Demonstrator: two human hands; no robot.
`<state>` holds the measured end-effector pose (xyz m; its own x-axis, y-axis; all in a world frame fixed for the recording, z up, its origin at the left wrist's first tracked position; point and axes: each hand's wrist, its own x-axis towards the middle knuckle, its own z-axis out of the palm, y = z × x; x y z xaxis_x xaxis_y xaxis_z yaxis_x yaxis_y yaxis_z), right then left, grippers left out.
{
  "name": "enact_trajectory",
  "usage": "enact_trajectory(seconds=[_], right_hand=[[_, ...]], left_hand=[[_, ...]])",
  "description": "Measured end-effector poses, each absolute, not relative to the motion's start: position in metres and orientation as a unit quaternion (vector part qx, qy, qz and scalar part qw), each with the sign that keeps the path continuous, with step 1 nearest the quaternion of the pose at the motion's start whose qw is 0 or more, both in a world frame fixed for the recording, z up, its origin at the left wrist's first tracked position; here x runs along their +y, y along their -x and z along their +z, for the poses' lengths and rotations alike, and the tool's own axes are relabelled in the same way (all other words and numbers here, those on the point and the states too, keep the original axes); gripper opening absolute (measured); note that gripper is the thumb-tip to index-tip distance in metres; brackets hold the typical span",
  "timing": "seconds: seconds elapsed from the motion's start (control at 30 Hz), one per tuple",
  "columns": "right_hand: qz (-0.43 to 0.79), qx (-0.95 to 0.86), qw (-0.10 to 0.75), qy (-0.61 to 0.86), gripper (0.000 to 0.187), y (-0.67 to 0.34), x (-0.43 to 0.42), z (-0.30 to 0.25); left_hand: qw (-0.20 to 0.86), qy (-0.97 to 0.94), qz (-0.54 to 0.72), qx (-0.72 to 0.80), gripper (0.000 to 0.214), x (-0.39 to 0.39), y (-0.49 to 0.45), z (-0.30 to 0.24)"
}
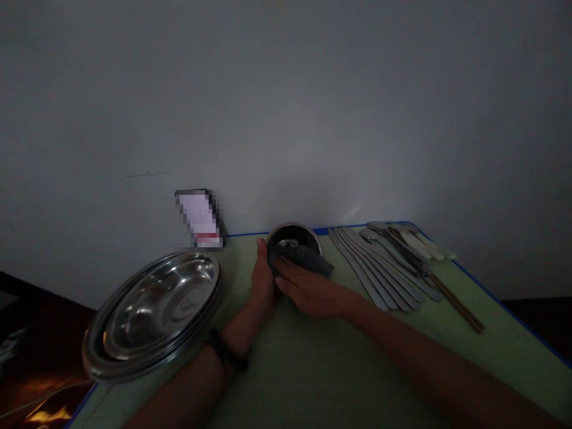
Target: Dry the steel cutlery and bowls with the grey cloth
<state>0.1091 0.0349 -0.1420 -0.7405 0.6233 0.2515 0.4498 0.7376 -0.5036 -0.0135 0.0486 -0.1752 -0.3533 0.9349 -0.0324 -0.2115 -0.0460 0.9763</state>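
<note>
head view: from wearer's head | faces forward and down | near, over tabletop (268, 384) | wall (286, 107) ahead

Matt cloth (308, 259), smooth metal bowl (292, 231), glossy metal dishes (154, 301), dull-sheened metal knives (385, 280).

Tilted phone (199, 217) before a grey wall (286, 119).
</note>
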Motion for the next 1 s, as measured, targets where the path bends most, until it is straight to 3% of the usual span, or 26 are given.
enact_trajectory(seconds=[0.1, 0.23, 0.37, 0.47, 0.83, 1.0], right_hand=[[0.213, -0.920, 0.190, 0.269, 0.051, -0.130, 0.026, -0.137], [0.113, -0.929, 0.148, 0.319, 0.048, -0.153, 0.024, -0.144], [-0.014, -0.894, 0.189, 0.406, 0.051, -0.155, 0.034, -0.156], [-0.041, -0.882, 0.224, 0.413, 0.055, -0.146, 0.045, -0.158], [0.181, -0.886, 0.199, 0.379, 0.062, -0.094, 0.044, -0.140], [0.253, -0.893, 0.204, 0.310, 0.054, -0.116, 0.034, -0.131]], left_hand=[[0.452, -0.264, 0.637, 0.565, 0.059, 0.048, 0.009, -0.167], [0.473, -0.281, 0.663, 0.509, 0.054, 0.047, 0.002, -0.160], [0.524, -0.306, 0.670, 0.428, 0.050, 0.046, -0.002, -0.158], [0.560, -0.307, 0.664, 0.389, 0.046, 0.046, -0.002, -0.156], [0.594, -0.239, 0.637, 0.429, 0.056, 0.052, 0.014, -0.163], [0.531, -0.243, 0.633, 0.507, 0.058, 0.054, 0.015, -0.167]])
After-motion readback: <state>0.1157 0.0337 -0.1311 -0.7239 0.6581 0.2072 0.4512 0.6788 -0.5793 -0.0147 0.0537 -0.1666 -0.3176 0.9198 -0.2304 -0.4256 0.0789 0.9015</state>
